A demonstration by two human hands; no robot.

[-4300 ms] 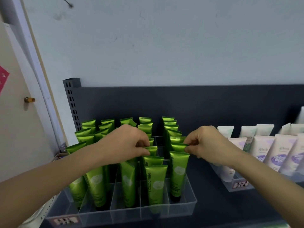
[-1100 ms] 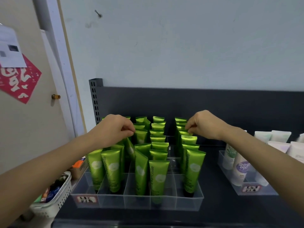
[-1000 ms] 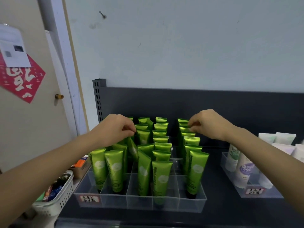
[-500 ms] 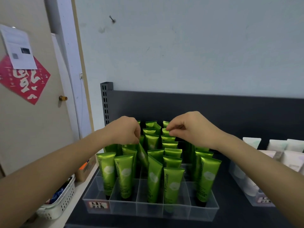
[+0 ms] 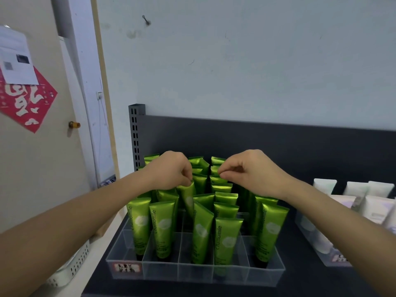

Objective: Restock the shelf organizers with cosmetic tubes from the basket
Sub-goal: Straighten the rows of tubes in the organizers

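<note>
One clear organizer holds five columns of green tubes. Over its rear rows, the left hand pinches one tilted tube; the right hand pinches a second tube.

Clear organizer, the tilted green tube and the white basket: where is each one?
clear organizer point(image 5: 192, 273): head view, front wall.
tilted green tube point(image 5: 188, 198): head view, upper body.
white basket point(image 5: 70, 270): head view, slotted side wall.

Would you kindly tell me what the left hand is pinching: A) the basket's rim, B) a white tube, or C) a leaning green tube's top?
C: the left hand pinches the top of a tilted green tube standing in the clear organizer.
</note>
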